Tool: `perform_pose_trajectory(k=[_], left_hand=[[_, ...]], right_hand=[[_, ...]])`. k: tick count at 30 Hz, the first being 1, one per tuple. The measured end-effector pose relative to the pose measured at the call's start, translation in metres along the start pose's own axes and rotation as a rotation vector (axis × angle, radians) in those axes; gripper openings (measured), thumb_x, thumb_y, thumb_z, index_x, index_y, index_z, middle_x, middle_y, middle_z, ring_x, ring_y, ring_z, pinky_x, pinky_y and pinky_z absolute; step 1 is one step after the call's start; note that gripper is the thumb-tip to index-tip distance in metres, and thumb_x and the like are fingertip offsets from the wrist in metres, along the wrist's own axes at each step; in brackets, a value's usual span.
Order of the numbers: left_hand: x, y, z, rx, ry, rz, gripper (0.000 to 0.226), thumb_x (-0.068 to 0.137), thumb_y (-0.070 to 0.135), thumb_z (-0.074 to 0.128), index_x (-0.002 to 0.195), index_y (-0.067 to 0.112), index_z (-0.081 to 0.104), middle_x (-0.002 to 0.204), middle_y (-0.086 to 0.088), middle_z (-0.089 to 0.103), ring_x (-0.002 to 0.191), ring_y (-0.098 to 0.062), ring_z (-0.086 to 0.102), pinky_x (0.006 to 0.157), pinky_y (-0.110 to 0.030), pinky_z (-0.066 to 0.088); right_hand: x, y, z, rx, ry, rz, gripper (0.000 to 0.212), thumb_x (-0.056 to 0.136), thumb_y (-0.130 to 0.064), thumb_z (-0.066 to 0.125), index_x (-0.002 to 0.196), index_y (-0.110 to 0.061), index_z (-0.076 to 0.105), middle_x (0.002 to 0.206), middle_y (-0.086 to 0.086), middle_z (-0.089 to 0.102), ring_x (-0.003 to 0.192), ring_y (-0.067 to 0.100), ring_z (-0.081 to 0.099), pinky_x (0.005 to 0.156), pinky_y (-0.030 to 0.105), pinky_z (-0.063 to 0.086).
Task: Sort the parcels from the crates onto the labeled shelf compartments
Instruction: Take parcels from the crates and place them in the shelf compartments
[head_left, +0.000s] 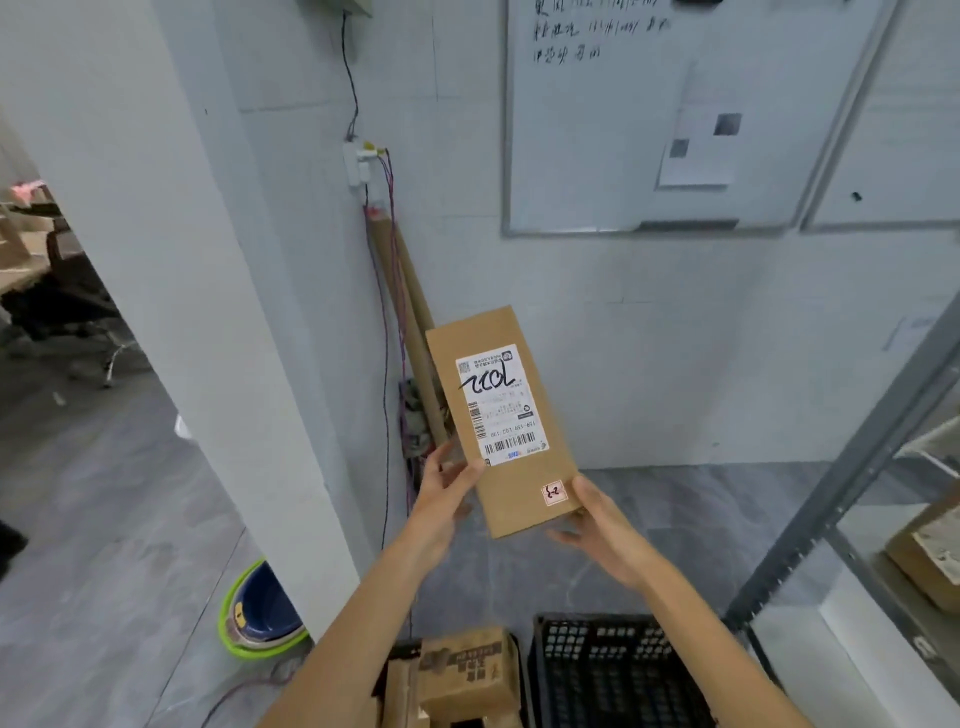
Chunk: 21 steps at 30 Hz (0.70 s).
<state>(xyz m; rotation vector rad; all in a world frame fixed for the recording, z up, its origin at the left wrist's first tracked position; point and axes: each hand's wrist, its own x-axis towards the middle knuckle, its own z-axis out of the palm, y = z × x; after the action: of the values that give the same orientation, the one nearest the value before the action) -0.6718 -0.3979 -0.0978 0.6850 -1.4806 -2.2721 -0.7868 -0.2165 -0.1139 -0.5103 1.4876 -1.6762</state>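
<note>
Left hand (444, 499) and right hand (605, 535) in a grip on the parcel (501, 421), long axis near-upright, top leftward.

Head-worn view, forward and downward.

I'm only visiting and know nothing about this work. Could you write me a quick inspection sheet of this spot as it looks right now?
Surface: grey floor; no table seen.
Job's things: flat brown parcel held up, label towards the camera; black crate below; boxed parcels beside it; shelf at right with a box on it.
Clutter: stacked basins; cardboard tubes leaning in the corner.
Grips: left hand and right hand both hold the parcel's lower end.
Cables: wires hang from a wall socket; a cord lies on the floor.
Surroundings: whiteboard with writing; office chair beyond the pillar.
</note>
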Motion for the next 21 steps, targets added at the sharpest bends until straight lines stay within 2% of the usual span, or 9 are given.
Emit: perform_pose_trajectory(k=[3,5,7,9,12,15,17,19,21], left_hand=[[0.002,0.009,0.002,-0.018,-0.117,-0.012,0.090,0.071,0.026,0.077,0.142,0.032,0.023,0.123,-0.008,0.061,0.107,-0.026,0.061,0.092,-0.048,0.047],[0.000,0.015,0.006,-0.052,-0.140,0.005,0.090,0.070,0.019,0.072,0.143,0.033,0.021,0.120,-0.010,0.063,0.099,-0.027,0.066,0.084,-0.047,0.052],[0.003,0.015,0.012,-0.116,-0.118,0.035,0.088,0.075,0.012,0.070,0.145,0.032,0.019,0.115,-0.010,0.064,0.091,-0.023,0.069,0.080,-0.047,0.053],[0.006,0.013,0.018,-0.162,-0.101,0.075,0.083,0.083,0.005,0.064,0.145,0.032,0.017,0.113,-0.009,0.063,0.083,-0.019,0.069,0.078,-0.046,0.052],[0.008,0.007,0.030,-0.183,-0.130,0.088,0.080,0.083,0.005,0.064,0.143,0.034,0.020,0.122,-0.010,0.059,0.106,-0.025,0.062,0.092,-0.054,0.048],[0.013,0.010,0.030,-0.117,-0.113,0.093,0.092,0.066,0.024,0.079,0.141,0.033,0.026,0.128,-0.006,0.058,0.120,-0.026,0.054,0.099,-0.054,0.044],[0.020,0.019,0.022,-0.138,-0.068,0.122,0.091,0.062,0.034,0.085,0.137,0.029,0.034,0.131,-0.006,0.057,0.122,-0.029,0.053,0.100,-0.055,0.043],[0.031,0.031,0.012,-0.246,0.009,0.137,0.075,0.073,0.029,0.077,0.136,0.023,0.037,0.133,-0.009,0.055,0.121,-0.030,0.053,0.099,-0.051,0.044],[0.036,0.039,0.005,-0.278,0.010,0.140,0.057,0.083,0.022,0.067,0.133,0.019,0.040,0.129,-0.012,0.056,0.110,-0.025,0.057,0.091,-0.043,0.051]], right_hand=[[-0.007,-0.009,-0.003,0.008,-0.017,-0.031,0.101,0.049,-0.074,0.075,0.130,-0.019,0.051,0.113,0.006,0.066,0.099,0.022,0.063,0.091,0.043,0.051],[-0.008,-0.010,-0.006,0.055,0.004,-0.049,0.109,0.048,-0.070,0.079,0.138,-0.020,0.043,0.113,0.006,0.065,0.100,0.020,0.064,0.096,0.052,0.048],[-0.008,-0.008,-0.008,0.133,0.053,-0.063,0.119,0.045,-0.062,0.085,0.144,-0.026,0.030,0.107,0.004,0.063,0.092,0.017,0.065,0.092,0.051,0.050],[-0.009,-0.006,-0.004,0.180,0.042,-0.076,0.121,0.045,-0.054,0.089,0.144,-0.029,0.025,0.111,0.000,0.067,0.095,0.018,0.067,0.091,0.051,0.048],[-0.010,-0.008,0.004,0.191,0.046,-0.102,0.115,0.048,-0.047,0.090,0.141,-0.031,0.025,0.113,-0.001,0.070,0.104,0.024,0.067,0.099,0.055,0.044],[-0.008,-0.020,-0.002,0.195,0.156,-0.128,0.106,0.056,-0.040,0.086,0.144,-0.025,0.027,0.122,0.009,0.065,0.111,0.032,0.062,0.087,0.046,0.054],[-0.012,-0.033,-0.013,0.148,0.210,-0.150,0.092,0.065,-0.038,0.078,0.143,-0.023,0.032,0.123,0.010,0.063,0.104,0.026,0.064,0.078,0.037,0.056],[-0.019,-0.045,-0.027,0.092,0.233,-0.191,0.064,0.079,-0.031,0.070,0.137,-0.022,0.043,0.119,0.005,0.064,0.099,0.018,0.064,0.075,0.032,0.055],[-0.026,-0.056,-0.038,0.054,0.250,-0.224,0.042,0.090,-0.029,0.056,0.130,-0.020,0.051,0.118,0.002,0.065,0.101,0.016,0.063,0.078,0.029,0.054]])
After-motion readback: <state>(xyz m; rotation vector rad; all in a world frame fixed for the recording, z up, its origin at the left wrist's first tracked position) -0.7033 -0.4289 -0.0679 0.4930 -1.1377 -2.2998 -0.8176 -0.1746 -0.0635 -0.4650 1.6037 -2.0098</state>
